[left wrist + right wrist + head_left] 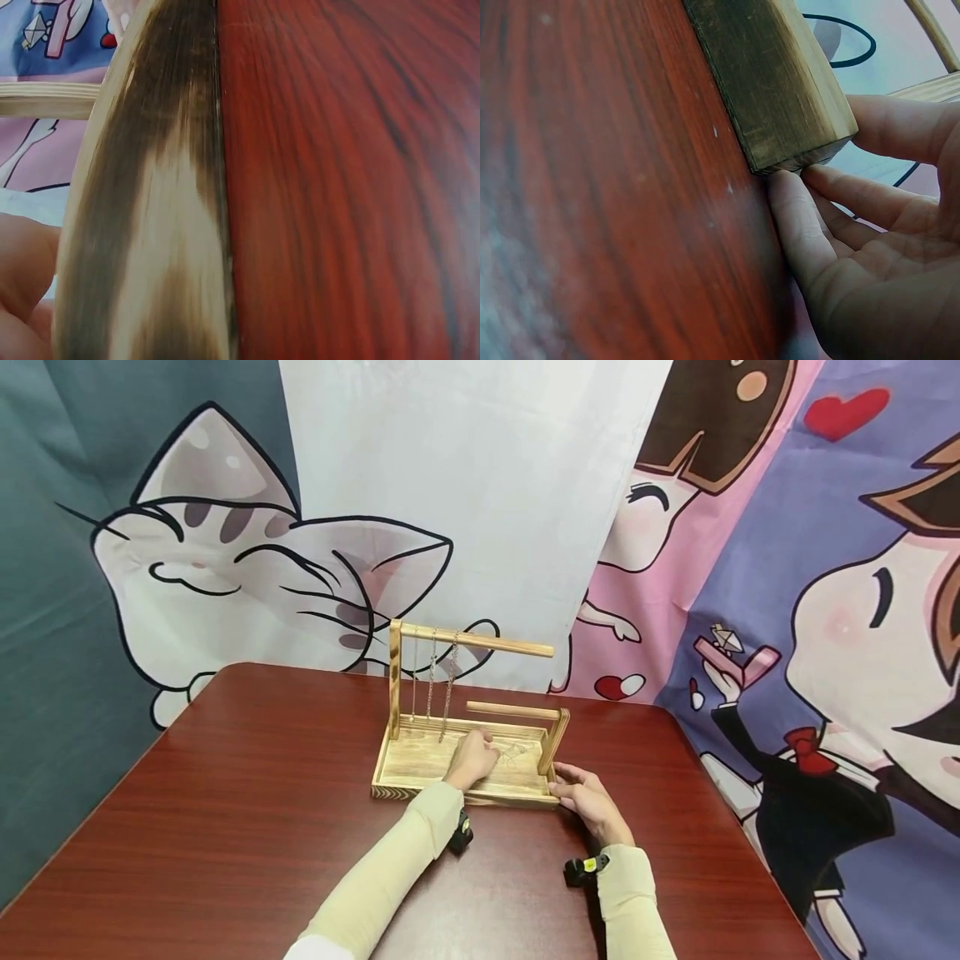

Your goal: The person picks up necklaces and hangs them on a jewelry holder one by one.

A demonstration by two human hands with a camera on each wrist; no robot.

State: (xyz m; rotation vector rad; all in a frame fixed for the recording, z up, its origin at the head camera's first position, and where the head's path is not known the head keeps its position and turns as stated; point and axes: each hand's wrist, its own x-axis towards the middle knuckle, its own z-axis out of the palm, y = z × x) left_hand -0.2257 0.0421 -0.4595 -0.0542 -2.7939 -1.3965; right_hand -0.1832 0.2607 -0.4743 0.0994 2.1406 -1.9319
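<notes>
A wooden jewelry stand (468, 802) has a shallow tray base and two raised bars. Three chain necklaces (431, 677) hang from the taller bar at the left. My left hand (474, 758) reaches over the front rim into the tray, its fingers bent beside a thin chain necklace (513, 752) lying on the tray floor. I cannot tell whether those fingertips pinch the chain. At the tray's right end, my right hand (588, 797) holds the corner. The right wrist view has its thumb and fingers (799, 210) around that wooden corner.
The stand sits on a dark red wood-grain table (247, 793). The shorter bar (513, 710) runs above the tray's right half, on a post (553, 743). Behind the table hangs a cartoon-printed cloth (480, 485). A small black camera is strapped to each wrist.
</notes>
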